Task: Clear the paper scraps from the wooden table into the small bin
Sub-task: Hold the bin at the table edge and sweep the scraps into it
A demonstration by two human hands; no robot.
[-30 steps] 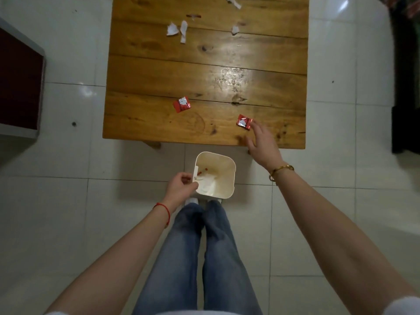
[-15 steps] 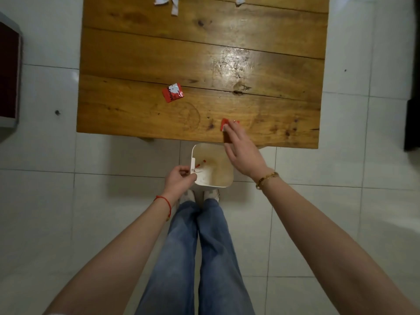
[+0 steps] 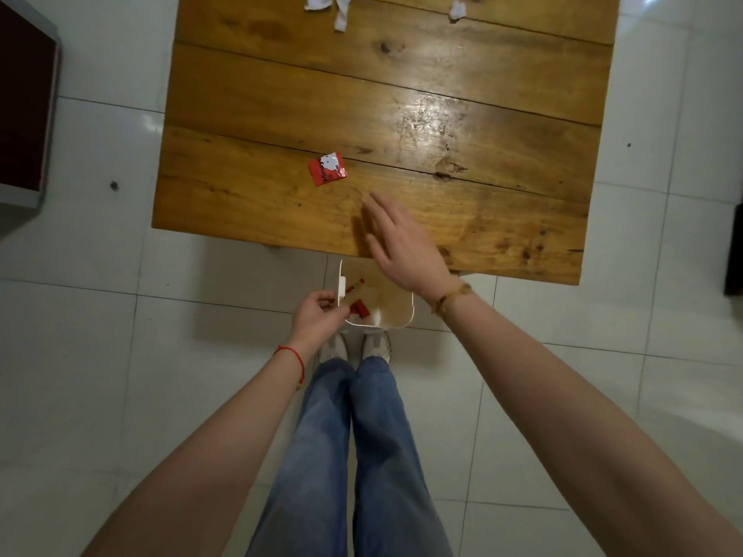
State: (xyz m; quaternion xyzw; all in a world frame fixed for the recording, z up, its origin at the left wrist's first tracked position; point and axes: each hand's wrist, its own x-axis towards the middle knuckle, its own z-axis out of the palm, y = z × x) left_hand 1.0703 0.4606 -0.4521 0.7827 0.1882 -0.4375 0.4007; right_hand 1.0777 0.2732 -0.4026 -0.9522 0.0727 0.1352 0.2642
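Observation:
The small white bin (image 3: 406, 319) sits on the floor just below the near edge of the wooden table (image 3: 482, 219), with red and white scraps inside. My left hand (image 3: 315, 317) grips the bin's left rim. Over the table's near edge, above the bin, my right hand (image 3: 402, 243) is spread flat with nothing in it. A red wrapper (image 3: 327, 168) lies on the table up and left of that hand. Three white paper scraps, one (image 3: 317, 1) at the far left, one (image 3: 341, 14) beside it and one (image 3: 457, 10) to the right, lie at the far edge.
A dark red cabinet (image 3: 24, 114) with a grey frame stands on the white tiled floor at the left. My legs in blue jeans (image 3: 354, 456) and my shoes are directly below the bin. A dark object (image 3: 735, 251) is at the right edge.
My right hand slid the red wrapper from the table's right front off the edge into the bin, then opened and moved left over the table. My left hand stayed on the bin.

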